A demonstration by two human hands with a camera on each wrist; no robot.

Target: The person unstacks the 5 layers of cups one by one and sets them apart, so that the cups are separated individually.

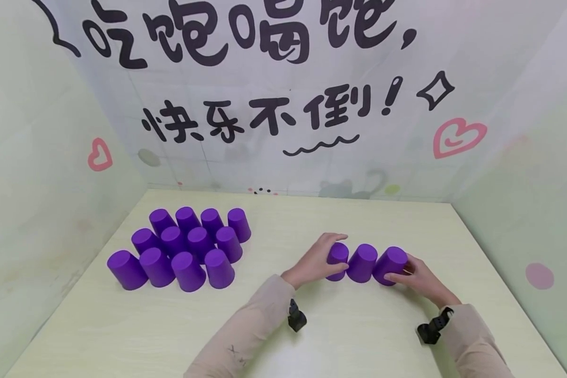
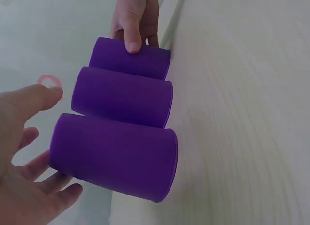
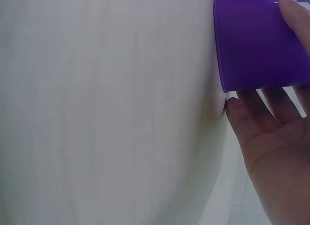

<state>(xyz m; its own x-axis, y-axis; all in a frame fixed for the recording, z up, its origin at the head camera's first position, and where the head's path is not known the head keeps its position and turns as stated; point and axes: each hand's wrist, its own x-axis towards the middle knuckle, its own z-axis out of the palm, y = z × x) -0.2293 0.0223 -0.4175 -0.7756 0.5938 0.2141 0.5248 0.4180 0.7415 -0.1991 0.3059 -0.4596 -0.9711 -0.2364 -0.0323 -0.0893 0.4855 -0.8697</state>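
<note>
Three purple cups stand upside down in a close row on the right half of the table. My left hand [image 1: 315, 261] is around the left cup [image 1: 338, 254], its fingers behind it. In the left wrist view, the thumb [image 2: 47, 95] stands apart from that cup. The middle cup [image 1: 363, 263] has no hand on it. At the other end, my right hand [image 1: 418, 278] holds the right cup [image 1: 390, 263], thumb across its front and fingers behind. Part of those fingers is hidden by the cup in the head view.
Several more upside-down purple cups [image 1: 187, 271] stand in three rows on the left of the pale table [image 1: 274, 336]. A printed wall sheet [image 1: 245, 157] rises behind the table's back edge, with side panels at left and right.
</note>
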